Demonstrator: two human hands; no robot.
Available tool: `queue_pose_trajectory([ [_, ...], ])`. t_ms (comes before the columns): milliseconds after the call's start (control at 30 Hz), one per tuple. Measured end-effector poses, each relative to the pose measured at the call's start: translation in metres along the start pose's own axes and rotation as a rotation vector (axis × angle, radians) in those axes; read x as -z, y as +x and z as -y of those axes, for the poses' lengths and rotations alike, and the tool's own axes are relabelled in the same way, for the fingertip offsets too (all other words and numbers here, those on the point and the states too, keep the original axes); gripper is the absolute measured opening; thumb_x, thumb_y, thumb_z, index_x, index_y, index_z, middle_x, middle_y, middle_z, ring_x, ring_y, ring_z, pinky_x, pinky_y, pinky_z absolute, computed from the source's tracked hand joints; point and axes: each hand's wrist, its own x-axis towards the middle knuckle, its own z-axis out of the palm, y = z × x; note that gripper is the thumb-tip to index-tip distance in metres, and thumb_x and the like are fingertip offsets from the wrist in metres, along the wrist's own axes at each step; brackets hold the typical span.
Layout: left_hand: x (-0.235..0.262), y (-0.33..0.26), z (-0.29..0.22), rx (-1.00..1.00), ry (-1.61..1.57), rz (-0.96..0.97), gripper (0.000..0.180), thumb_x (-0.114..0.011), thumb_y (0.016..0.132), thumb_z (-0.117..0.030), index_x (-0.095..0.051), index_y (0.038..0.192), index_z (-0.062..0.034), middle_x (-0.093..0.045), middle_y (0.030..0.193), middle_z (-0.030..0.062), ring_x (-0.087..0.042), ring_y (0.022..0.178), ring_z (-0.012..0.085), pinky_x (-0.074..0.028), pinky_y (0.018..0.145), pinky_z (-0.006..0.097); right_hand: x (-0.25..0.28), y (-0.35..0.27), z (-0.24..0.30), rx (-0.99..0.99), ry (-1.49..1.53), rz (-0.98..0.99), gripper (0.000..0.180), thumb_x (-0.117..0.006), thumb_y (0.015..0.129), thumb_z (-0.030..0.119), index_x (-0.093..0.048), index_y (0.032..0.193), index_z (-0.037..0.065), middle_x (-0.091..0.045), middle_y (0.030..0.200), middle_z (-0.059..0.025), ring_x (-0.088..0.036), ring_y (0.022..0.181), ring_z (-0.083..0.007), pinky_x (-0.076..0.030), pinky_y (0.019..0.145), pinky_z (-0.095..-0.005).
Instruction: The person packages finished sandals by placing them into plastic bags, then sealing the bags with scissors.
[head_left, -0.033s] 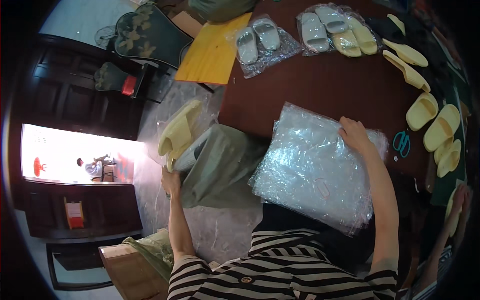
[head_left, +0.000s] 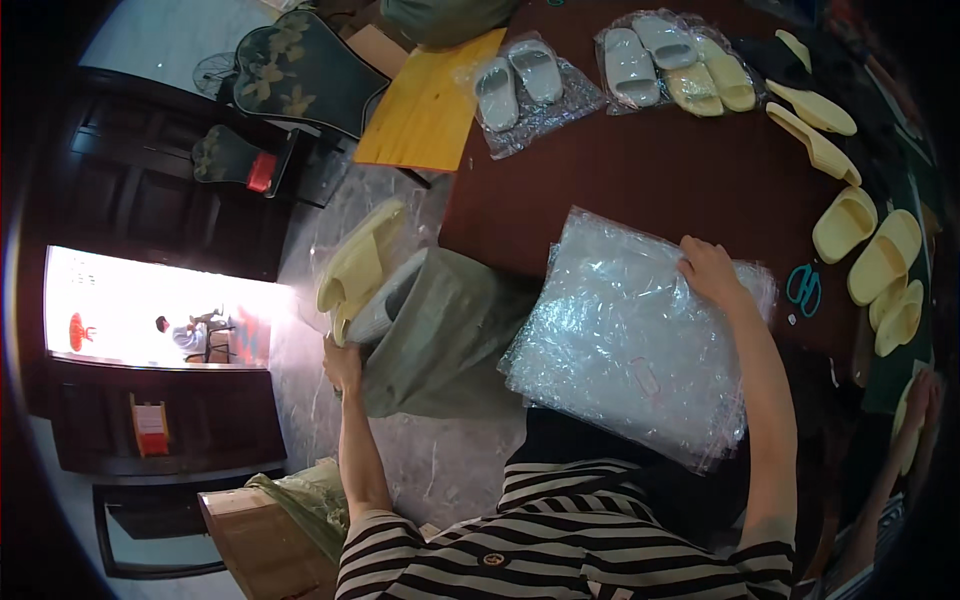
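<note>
Bags (head_left: 630, 340) lie on the dark tabletop (head_left: 640, 170), right hand (head_left: 708, 270) flat atop; left hand (head_left: 343, 365) grips a sack (head_left: 440, 330) above marble floor (head_left: 450, 460).

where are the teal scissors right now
In the head view the teal scissors lie on the dark table at its right side, just right of the stack of clear plastic bags and left of the pale yellow slippers.

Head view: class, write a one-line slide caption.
Right hand rests on clear plastic bags; left hand grips an olive sack holding slippers.
</note>
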Motion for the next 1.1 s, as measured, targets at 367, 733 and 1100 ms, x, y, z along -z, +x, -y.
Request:
queue_pose_trajectory([
  [367,0.058,0.025,-0.016,-0.151,-0.96,0.019,0.05,-0.071,0.08,-0.009,-0.059,0.127,-0.0008,-0.068,0.115,0.0093,-0.064,0.103,0.0208,-0.049,0.09,0.034,0.005,-0.006,-0.006,0.003,0.022,-0.021,0.018,-0.06,0.087,0.016,-0.053,0.099,0.004,-0.065,0.098,-0.0168,-0.063,0.097,-0.0375,-0.044,0.082,-0.0491],
  [733,0.123,0.06,-0.232,-0.531,-1.011,0.282,0.038,-0.066,0.08,-0.006,-0.066,0.116,0.0027,-0.068,0.111,0.0064,-0.062,0.1,0.018,-0.048,0.087,0.035,-0.004,-0.002,-0.002,-0.003,0.019,-0.013,0.017,-0.059,0.087,0.019,-0.054,0.097,0.006,-0.065,0.096,-0.0136,-0.063,0.1,-0.0333,-0.043,0.08,-0.049],
  [1100,0.125,-0.05,-0.559,-0.764,-1.217,0.717,0.024,-0.077,0.075,-0.015,-0.072,0.088,0.0049,-0.069,0.079,0.0075,-0.064,0.064,0.0162,-0.05,0.058,0.028,-0.003,-0.003,-0.01,-0.022,0.061,-0.028,0.018,-0.058,0.089,0.02,-0.056,0.1,0.006,-0.067,0.096,-0.0111,-0.064,0.097,-0.031,-0.044,0.079,-0.0489],
])
